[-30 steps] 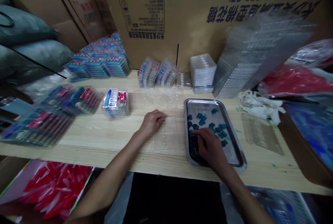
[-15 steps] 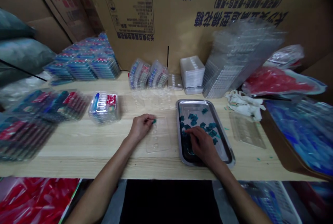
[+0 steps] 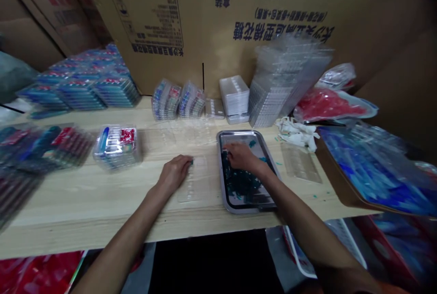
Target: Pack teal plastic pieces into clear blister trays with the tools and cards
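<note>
My left hand (image 3: 175, 174) rests at the upper left of a clear plastic blister tray (image 3: 198, 187) lying flat on the table. Its thumb and fingers are pinched on a small teal piece (image 3: 191, 162), mostly covered by the fingertips. My right hand (image 3: 241, 155) reaches into a metal tray (image 3: 221, 185), near its far left side, with fingers curled downward. Whatever those fingers hold, if anything, is hidden. Dark teal pieces (image 3: 242, 182) lie clustered under the right wrist, and another teal piece (image 3: 252, 143) sits near the tray's far end.
Filled clear packs (image 3: 118, 146) stand to the left, with more stacks (image 3: 78, 87) behind. Along the cardboard box (image 3: 191, 21) are empty blister stacks (image 3: 280, 89) and white trays (image 3: 234, 98). At right lie a white glove (image 3: 297, 132) and a box of blue packets (image 3: 368, 171).
The view has swung to the right. My right hand has moved toward the metal tray's far end, and the teal pieces now lie more clustered. My left hand stays at the blister tray.
</note>
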Action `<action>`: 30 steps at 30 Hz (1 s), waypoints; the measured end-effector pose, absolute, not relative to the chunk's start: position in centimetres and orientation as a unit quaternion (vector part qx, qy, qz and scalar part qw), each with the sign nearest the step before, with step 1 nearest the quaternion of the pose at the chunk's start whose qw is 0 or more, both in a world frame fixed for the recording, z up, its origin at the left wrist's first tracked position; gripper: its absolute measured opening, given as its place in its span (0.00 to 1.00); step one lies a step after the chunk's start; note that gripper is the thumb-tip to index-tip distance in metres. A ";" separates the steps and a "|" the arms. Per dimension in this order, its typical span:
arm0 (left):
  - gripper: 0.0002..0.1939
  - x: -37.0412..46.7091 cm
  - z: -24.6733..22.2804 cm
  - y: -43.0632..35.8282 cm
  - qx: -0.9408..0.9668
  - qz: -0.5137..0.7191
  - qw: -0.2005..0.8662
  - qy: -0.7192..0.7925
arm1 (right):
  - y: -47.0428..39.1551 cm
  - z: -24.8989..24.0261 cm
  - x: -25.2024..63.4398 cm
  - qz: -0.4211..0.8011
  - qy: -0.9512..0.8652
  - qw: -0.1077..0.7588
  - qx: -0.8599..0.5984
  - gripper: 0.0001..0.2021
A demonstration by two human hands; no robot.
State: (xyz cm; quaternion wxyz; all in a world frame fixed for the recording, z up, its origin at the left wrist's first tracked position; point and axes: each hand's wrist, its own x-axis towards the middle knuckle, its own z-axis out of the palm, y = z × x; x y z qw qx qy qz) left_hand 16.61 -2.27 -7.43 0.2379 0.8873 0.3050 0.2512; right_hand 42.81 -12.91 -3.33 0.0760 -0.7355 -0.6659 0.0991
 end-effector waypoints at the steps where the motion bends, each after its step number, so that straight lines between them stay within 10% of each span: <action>1: 0.12 16.8 -7.3 -2.3 0.885 0.252 0.240 0.309 | -12.5 -3.2 42.5 0.101 -0.665 0.060 -0.738 0.17; 16: 0.25 22.1 -0.7 -8.2 0.458 0.265 0.757 0.383 | -15.4 -1.5 34.9 0.101 -0.673 0.299 -0.669 0.07; 22: 0.20 18.2 -1.2 -5.5 0.554 0.310 0.656 0.408 | -16.2 -1.5 36.4 0.115 -0.662 0.297 -0.678 0.16; 30: 0.10 15.5 -4.4 -4.2 0.798 0.304 0.363 0.373 | -17.9 -3.1 39.1 0.086 -0.615 -0.006 -0.784 0.14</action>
